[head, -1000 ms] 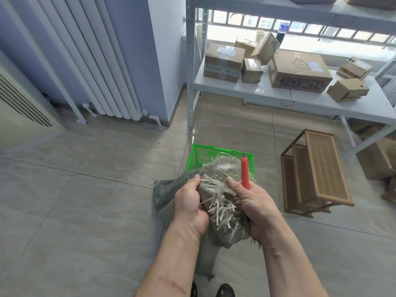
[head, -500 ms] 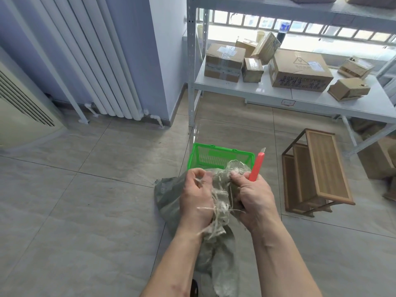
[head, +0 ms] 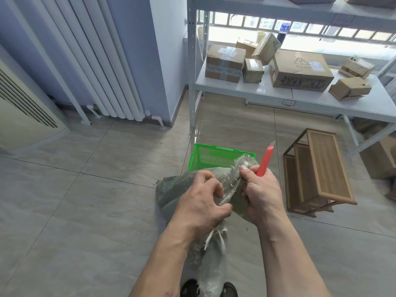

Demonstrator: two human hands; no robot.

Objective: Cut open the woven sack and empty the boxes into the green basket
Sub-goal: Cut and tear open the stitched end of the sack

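Note:
A grey-green woven sack [head: 171,189] hangs in front of me, frayed white strands dangling from its cut edge. My left hand [head: 203,204] clutches the bunched sack fabric. My right hand [head: 260,191] pinches the sack's upper edge and also holds a red utility knife [head: 265,160] that points up and away. The green basket [head: 216,156] stands on the floor just beyond the sack, partly hidden by it. No boxes show inside the sack or the basket.
A white metal shelf unit [head: 300,99] behind the basket carries several cardboard boxes [head: 300,70]. A wooden step rack [head: 317,172] lies on the tiles to the right. A radiator [head: 102,67] and an air-conditioner unit [head: 23,112] stand at left. My shoes [head: 190,287] show below.
The sack's frayed opening has been gathered and pulled lower between my hands. My right hand has tilted the knife rightward and up. More of the basket's rim shows.

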